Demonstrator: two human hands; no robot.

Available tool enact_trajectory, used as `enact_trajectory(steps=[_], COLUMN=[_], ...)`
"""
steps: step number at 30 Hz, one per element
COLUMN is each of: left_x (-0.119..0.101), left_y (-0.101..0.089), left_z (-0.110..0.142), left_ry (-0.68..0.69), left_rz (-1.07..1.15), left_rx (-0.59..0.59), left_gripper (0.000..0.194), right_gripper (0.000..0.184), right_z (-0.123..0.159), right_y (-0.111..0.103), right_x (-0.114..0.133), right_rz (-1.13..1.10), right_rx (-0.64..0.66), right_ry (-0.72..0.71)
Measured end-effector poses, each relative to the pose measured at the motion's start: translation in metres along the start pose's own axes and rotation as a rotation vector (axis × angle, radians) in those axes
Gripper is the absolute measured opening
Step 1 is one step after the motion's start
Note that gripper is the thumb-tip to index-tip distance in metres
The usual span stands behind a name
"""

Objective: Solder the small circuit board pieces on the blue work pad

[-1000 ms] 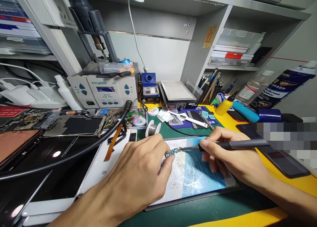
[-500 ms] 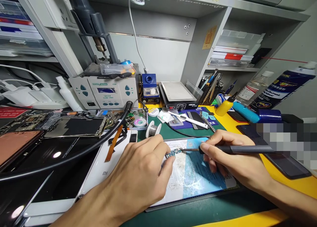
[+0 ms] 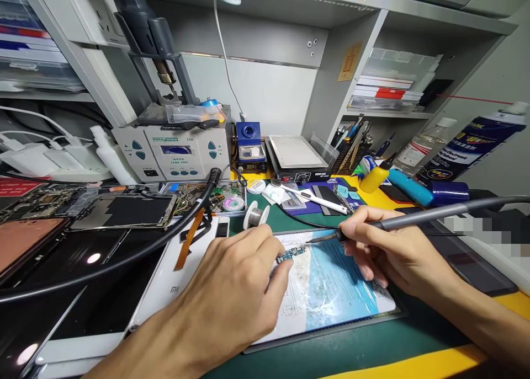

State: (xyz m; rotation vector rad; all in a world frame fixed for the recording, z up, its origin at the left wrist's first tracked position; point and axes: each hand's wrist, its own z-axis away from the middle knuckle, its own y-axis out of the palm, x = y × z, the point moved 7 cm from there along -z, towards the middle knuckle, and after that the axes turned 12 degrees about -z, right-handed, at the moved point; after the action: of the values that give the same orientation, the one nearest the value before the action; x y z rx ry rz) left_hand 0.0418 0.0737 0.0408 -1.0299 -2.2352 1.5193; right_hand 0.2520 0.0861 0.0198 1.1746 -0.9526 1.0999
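Observation:
My left hand (image 3: 232, 291) is closed, its fingertips pinching a small blue-green circuit board (image 3: 291, 253) down onto a blue and white mat (image 3: 331, 291). My right hand (image 3: 389, 252) is wrapped round a dark soldering iron (image 3: 418, 218) held like a pen. The iron's tip (image 3: 311, 240) hangs just above and to the right of the board, not touching it. A solder wire spool (image 3: 255, 215) stands just behind my left hand.
A grey rework station (image 3: 174, 150) with a black hose (image 3: 124, 255) stands at the back left. Phone screens and opened phones (image 3: 120, 211) cover the left. A hot plate (image 3: 296, 157), tool holder (image 3: 351, 147), yellow bottle (image 3: 375, 177) and spray can (image 3: 467, 147) stand behind.
My right hand has lifted the soldering iron: its tip has come up off the small board and the handle now tilts upward to the right. My left hand has stayed put.

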Motion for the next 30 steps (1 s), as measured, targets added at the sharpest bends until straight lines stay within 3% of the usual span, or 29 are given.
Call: enact_trajectory(steps=[5,13,30], left_x=[0.000,-0.001,-0.001], left_y=[0.001,0.000,0.001], left_z=[-0.001,-0.001,0.000], left_ry=[0.008,0.019,0.006], left_rz=[-0.009,-0.023,-0.017], left_rx=[0.011,-0.007,-0.006], left_gripper=[0.016,0.016,0.015], right_gripper=[0.026,0.027,0.020], right_z=[0.006,0.009,0.012], right_y=[0.004,0.008,0.008], right_x=[0.004,0.007,0.008], right_rz=[0.111,0.218,0.274], right_rx=[-0.055,-0.036,-0.033], right_ry=[-0.056,-0.060,-0.100])
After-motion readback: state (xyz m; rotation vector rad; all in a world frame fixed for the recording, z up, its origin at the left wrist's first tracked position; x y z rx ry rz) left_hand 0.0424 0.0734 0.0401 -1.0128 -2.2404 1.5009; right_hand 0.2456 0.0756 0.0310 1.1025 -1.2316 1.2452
